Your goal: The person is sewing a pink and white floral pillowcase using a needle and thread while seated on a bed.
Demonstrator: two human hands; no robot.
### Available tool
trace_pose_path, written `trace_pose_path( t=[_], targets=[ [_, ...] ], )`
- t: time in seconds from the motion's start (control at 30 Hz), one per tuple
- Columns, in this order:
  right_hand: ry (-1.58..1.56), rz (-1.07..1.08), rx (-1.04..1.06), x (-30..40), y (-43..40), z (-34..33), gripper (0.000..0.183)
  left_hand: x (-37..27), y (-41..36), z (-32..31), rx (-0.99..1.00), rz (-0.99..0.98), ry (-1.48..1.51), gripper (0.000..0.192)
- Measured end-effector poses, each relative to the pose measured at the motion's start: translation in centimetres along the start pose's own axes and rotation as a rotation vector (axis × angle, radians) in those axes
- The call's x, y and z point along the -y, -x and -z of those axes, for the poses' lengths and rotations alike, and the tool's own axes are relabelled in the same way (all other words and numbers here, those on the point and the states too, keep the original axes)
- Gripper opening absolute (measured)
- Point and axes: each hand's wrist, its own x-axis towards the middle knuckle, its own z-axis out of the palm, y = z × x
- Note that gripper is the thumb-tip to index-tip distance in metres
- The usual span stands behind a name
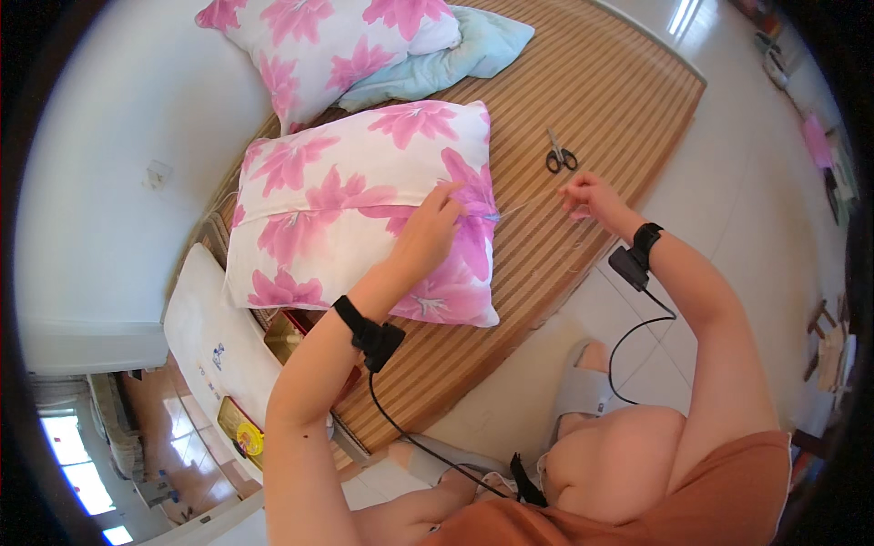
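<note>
A pillow (328, 259) in a white case with pink flowers lies on a brown striped mat. A folded fabric opening runs across its middle. My left hand (431, 228) rests on the pillow near the right end of this opening, its fingers bent against the cloth. From a small bluish spot (491, 218) at the pillow's edge, a thin pale thread (526, 204) stretches toward my right hand (593, 201). That hand is raised over the mat's edge with its fingers pinched on the thread; a needle cannot be made out. Scissors with black handles (561, 160) lie just beyond it.
A second flowered pillow (307, 41) and a light blue cushion (437, 68) lie at the back. At left are a white padded cover (205, 293), an open tin box (280, 339) and a yellow round item (250, 439). Cables run from both wrist straps. The mat-covered bed (614, 89) borders tiled floor.
</note>
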Motion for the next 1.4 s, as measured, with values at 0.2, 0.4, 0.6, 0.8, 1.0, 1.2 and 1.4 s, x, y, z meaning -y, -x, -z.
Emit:
trace_pose_path(
  t=[0.2,0.4,0.6,0.8,1.0,1.2,1.4],
  targets=[
    [-0.971,-0.058,-0.080,-0.5,-3.1,3.3,0.017,0.5,1.6,0.6,0.001,-0.099,-0.033,0.011],
    [-0.893,0.162,-0.293,-4.5,-6.1,14.9,0.019,0.2,1.5,0.0,0.054,-0.164,-0.110,0.014],
    [-0.719,0.184,-0.669,-2.3,-4.1,14.3,0.025,-0.4,1.6,0.4,0.081,-0.192,-0.188,0.020],
    [-0.706,0.176,-0.635,-1.8,-2.9,13.8,0.025,-0.7,1.3,0.4,0.112,-0.208,-0.229,0.022],
    [-0.372,0.159,-0.633,0.3,-1.7,12.8,0.021,-0.9,1.3,-0.5,0.123,-0.234,-0.251,0.021],
    [0.094,0.143,-0.392,1.5,-1.5,5.5,0.022,-3.2,2.0,-2.7,0.385,-0.470,-0.138,0.015],
    [-0.107,0.238,-0.052,-0.2,-3.9,-8.6,0.020,-2.4,3.1,-3.2,0.377,-0.508,-0.228,0.013]
  ],
)
